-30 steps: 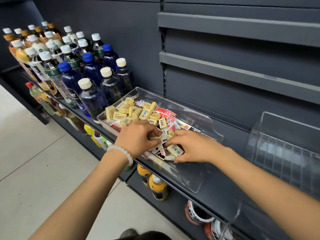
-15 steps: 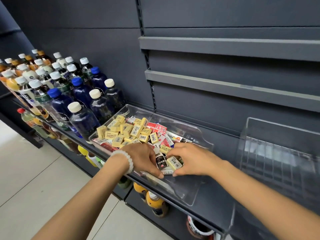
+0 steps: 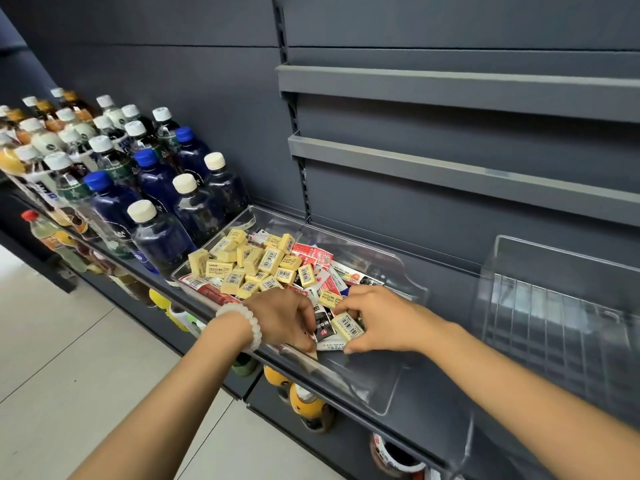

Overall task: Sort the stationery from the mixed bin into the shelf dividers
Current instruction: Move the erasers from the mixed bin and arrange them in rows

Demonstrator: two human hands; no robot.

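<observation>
Both hands are down in the clear bin [image 3: 398, 271] on the shelf [image 3: 433, 420]. The right hand [image 3: 377, 320] pinches a yellow eraser [image 3: 348, 326]. The left hand [image 3: 280, 317], fingers curled, grips a black packet [image 3: 323, 327] at the near edge of the pile.

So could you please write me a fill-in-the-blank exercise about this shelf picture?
1. The yellow barcode-labelled erasers lie in a clear ___ bin.
2. The white bead bracelet sits on the ___ wrist.
3. The right hand holds a yellow ___.
4. The dark bottles stand ___ of the bin.

Answers: plastic; left; eraser; left
</observation>
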